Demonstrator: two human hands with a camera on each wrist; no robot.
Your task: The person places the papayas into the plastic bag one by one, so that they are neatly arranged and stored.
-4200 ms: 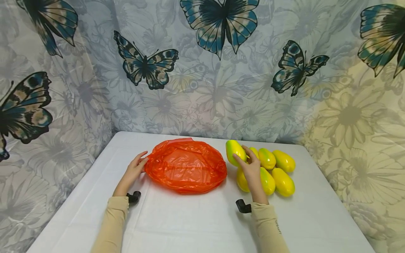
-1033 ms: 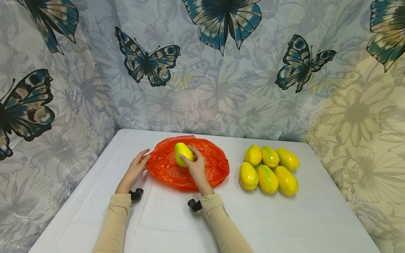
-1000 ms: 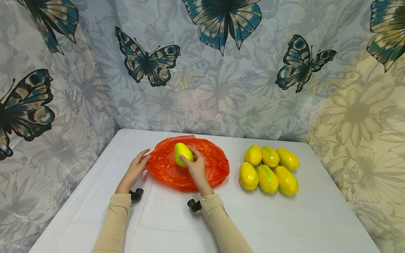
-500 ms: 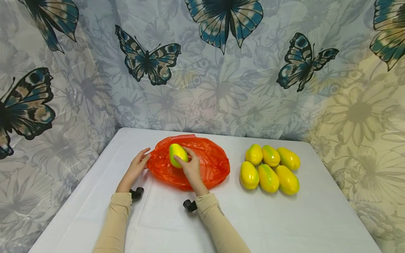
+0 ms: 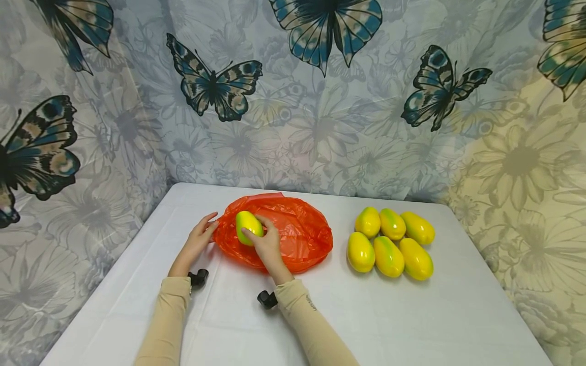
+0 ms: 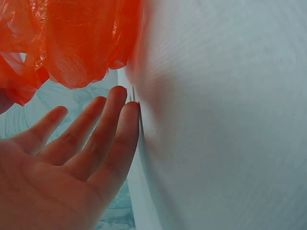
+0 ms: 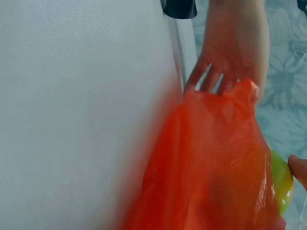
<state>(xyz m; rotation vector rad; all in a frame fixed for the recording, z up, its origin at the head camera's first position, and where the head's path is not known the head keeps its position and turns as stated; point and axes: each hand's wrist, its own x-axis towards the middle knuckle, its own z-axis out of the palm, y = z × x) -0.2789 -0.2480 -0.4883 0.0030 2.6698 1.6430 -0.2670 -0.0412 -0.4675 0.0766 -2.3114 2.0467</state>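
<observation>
A red plastic bag (image 5: 299,223) lies with its mouth spread wide on the white table. My right hand (image 5: 269,248) holds a yellow-green mango (image 5: 244,222) between thumb and fingers, over the left half of the bag's mouth. In the right wrist view the bag wall hides most of this mango (image 7: 281,175), and only the thumb and a bit of finger show. At the bag's left rim stands my left hand (image 5: 198,244). Its fingers (image 6: 91,155) are straight and spread in the left wrist view, with the thumb tip right at the bag's edge.
Several yellow mangoes (image 5: 388,256) lie in two rows to the right of the bag. A black wrist camera (image 5: 199,277) sits on the left wrist, another black camera (image 5: 267,300) on the right. Behind the table (image 5: 412,320) hangs a butterfly-patterned cloth (image 5: 302,132).
Over four seconds the right hand has carried one mango from the group at the right to above the bag, lately drifting left and slightly lower. The left hand has stayed at the rim.
</observation>
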